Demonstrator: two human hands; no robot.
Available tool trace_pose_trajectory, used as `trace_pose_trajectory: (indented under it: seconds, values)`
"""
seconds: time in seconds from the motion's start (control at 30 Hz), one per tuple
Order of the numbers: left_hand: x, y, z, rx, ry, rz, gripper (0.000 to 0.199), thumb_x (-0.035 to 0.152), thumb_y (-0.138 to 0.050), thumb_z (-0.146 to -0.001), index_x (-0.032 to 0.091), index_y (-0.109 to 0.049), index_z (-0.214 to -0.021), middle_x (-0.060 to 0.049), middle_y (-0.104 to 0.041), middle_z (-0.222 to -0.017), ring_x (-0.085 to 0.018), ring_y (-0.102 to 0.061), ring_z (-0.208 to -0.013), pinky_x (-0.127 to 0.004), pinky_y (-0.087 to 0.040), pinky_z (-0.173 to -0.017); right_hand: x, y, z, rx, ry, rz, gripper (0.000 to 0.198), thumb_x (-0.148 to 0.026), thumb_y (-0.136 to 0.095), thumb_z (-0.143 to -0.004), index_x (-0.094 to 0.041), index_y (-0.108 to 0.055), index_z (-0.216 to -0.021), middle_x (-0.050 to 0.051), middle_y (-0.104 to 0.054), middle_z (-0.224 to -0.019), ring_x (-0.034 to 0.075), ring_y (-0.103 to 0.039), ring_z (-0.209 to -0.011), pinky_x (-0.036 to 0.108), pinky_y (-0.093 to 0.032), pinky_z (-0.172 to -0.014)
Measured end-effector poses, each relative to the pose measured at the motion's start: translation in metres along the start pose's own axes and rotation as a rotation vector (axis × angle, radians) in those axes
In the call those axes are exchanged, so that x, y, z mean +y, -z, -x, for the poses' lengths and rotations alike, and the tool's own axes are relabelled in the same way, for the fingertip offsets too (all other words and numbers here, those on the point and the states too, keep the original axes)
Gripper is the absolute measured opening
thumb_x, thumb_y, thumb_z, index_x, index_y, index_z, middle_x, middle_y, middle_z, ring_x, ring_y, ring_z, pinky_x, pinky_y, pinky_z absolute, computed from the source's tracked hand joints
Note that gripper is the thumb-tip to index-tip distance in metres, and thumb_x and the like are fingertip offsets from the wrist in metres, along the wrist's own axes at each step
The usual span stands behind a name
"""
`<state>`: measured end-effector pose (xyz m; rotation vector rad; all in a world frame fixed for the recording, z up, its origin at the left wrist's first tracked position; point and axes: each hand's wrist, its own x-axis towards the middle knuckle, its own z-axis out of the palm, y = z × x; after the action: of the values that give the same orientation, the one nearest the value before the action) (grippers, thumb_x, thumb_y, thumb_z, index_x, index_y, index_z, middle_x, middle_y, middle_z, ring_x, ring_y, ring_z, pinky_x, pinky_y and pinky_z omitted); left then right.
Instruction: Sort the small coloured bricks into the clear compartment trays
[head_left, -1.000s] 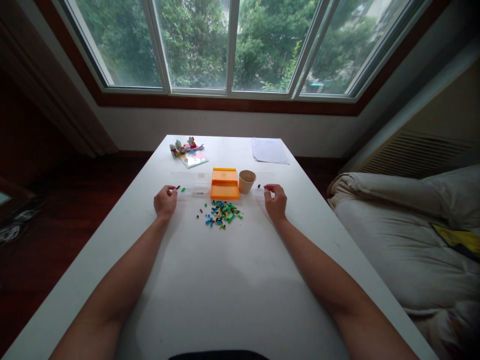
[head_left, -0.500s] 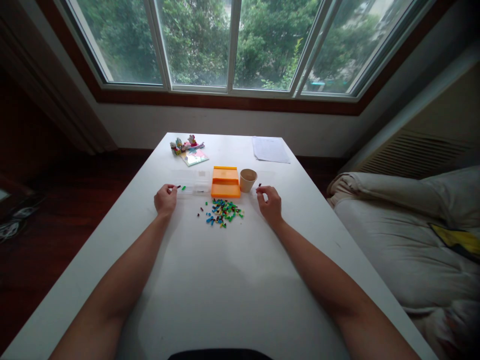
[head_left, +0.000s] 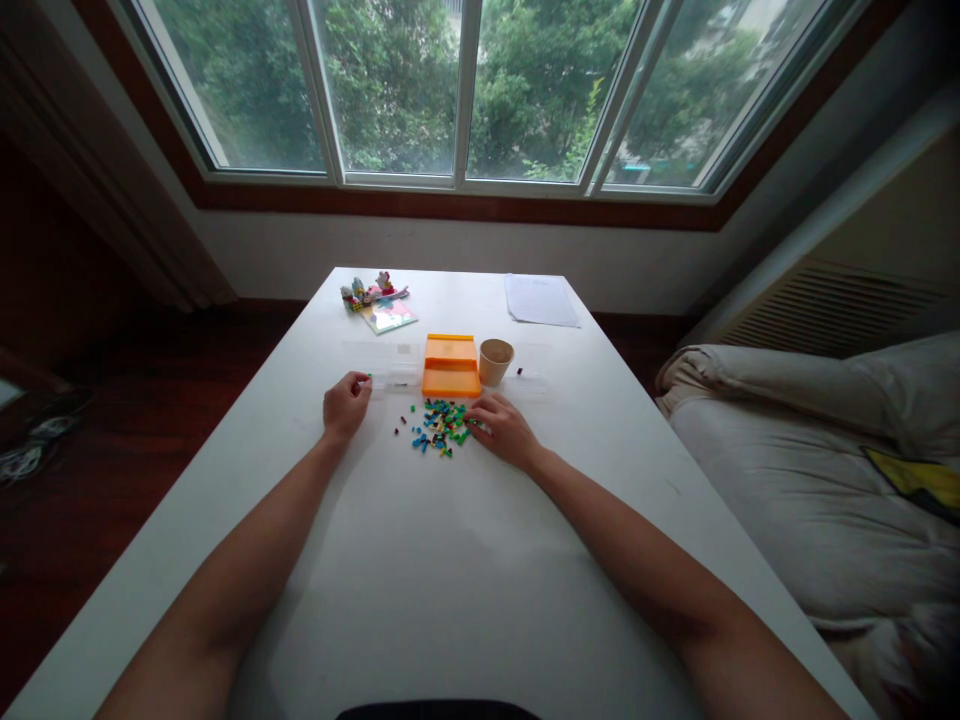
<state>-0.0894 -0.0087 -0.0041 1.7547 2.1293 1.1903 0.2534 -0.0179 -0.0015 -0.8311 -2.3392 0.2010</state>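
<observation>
A loose pile of small coloured toy bricks [head_left: 442, 428], mostly green and blue, lies on the white table. My right hand [head_left: 504, 430] is at the pile's right edge, its fingers apart and its fingertips among the bricks. To the left, my left hand [head_left: 346, 405] has its thumb and fingers pinched together by a clear plastic tray [head_left: 381, 380]. A bit of green shows at those fingertips; what they hold is too small to make out. A dark brick [head_left: 520, 371] sits on the right, beside the paper cup [head_left: 496, 361].
An orange tray [head_left: 451, 380] stands behind the pile, next to the cup. Further back are small toy figures [head_left: 373, 290], a shiny card [head_left: 390, 315] and sheets of paper [head_left: 540, 299]. A pale sofa [head_left: 780, 470] flanks the table on the right.
My right hand has moved left to the pile, leaving the dark brick beside the cup. My left hand has shifted slightly right, onto the spot where the green brick lay.
</observation>
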Motion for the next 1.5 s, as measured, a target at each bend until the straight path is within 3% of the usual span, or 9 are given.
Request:
trace_pose_trajectory:
  seconds: [0.17, 0.3, 0.47, 0.6, 0.8, 1.1, 1.5]
  values:
    - [0.017, -0.005, 0.012, -0.201, -0.23, -0.037, 0.026, 0.039, -0.051, -0.09, 0.023, -0.071, -0.094, 0.002, -0.056, -0.062, -0.014, -0.051, -0.057, -0.027, -0.035, -0.06, 0.005, -0.004, 0.002, -0.035, -0.008, 0.062, 0.014, -0.024, -0.063, -0.092, -0.028, -0.071, -0.103, 0.007, -0.065, -0.102, 0.024, -0.056, -0.098, 0.04, -0.052, -0.087]
    - [0.022, -0.006, 0.016, -0.323, -0.337, -0.064, 0.023, 0.036, -0.053, -0.089, 0.023, -0.071, -0.093, 0.002, -0.06, -0.064, -0.015, -0.052, -0.058, -0.027, -0.035, -0.06, 0.006, -0.003, 0.003, -0.032, -0.021, 0.065, 0.014, -0.022, -0.064, -0.09, -0.028, -0.071, -0.101, 0.006, -0.064, -0.103, 0.024, -0.056, -0.099, 0.04, -0.051, -0.087]
    - [0.032, -0.006, 0.026, -0.397, -0.423, -0.052, 0.019, 0.03, -0.056, -0.088, 0.023, -0.071, -0.095, 0.0, -0.065, -0.073, -0.016, -0.056, -0.066, -0.027, -0.039, -0.064, 0.004, -0.002, 0.002, -0.034, -0.013, 0.059, 0.012, -0.022, -0.064, -0.09, -0.027, -0.07, -0.099, 0.007, -0.064, -0.102, 0.024, -0.056, -0.099, 0.039, -0.051, -0.087]
    - [0.044, -0.01, 0.032, -0.361, -0.498, -0.06, 0.02, 0.027, -0.054, -0.09, 0.022, -0.071, -0.099, -0.003, -0.066, -0.08, -0.017, -0.058, -0.074, -0.029, -0.042, -0.072, 0.003, -0.002, 0.001, -0.037, -0.016, 0.062, 0.013, -0.022, -0.064, -0.091, -0.027, -0.071, -0.1, 0.007, -0.064, -0.102, 0.024, -0.055, -0.099, 0.039, -0.051, -0.087]
    - [0.047, -0.02, 0.033, -0.306, -0.46, -0.126, 0.018, 0.027, -0.058, -0.089, 0.024, -0.072, -0.099, -0.003, -0.063, -0.084, -0.02, -0.059, -0.083, -0.034, -0.045, -0.082, 0.002, -0.007, 0.001, -0.048, -0.027, 0.045, 0.009, -0.022, -0.063, -0.091, -0.025, -0.069, -0.098, 0.008, -0.063, -0.104, 0.024, -0.055, -0.1, 0.038, -0.049, -0.089]
    - [0.041, -0.022, 0.032, -0.308, -0.405, -0.074, 0.023, 0.024, -0.059, -0.087, 0.025, -0.072, -0.106, -0.004, -0.065, -0.092, -0.021, -0.059, -0.09, -0.034, -0.046, -0.084, 0.0, -0.009, 0.002, -0.024, -0.068, 0.048, 0.011, -0.025, -0.066, -0.09, -0.025, -0.069, -0.101, 0.008, -0.063, -0.106, 0.025, -0.055, -0.102, 0.04, -0.048, -0.091]
    - [0.043, -0.021, 0.034, -0.309, -0.385, -0.062, 0.014, 0.021, -0.06, -0.084, 0.024, -0.069, -0.093, -0.005, -0.064, -0.092, -0.022, -0.058, -0.089, -0.035, -0.046, -0.08, 0.0, -0.007, 0.002, -0.036, -0.061, 0.059, 0.004, -0.024, -0.067, -0.09, -0.024, -0.069, -0.093, 0.007, -0.064, -0.104, 0.023, -0.055, -0.101, 0.039, -0.047, -0.09]
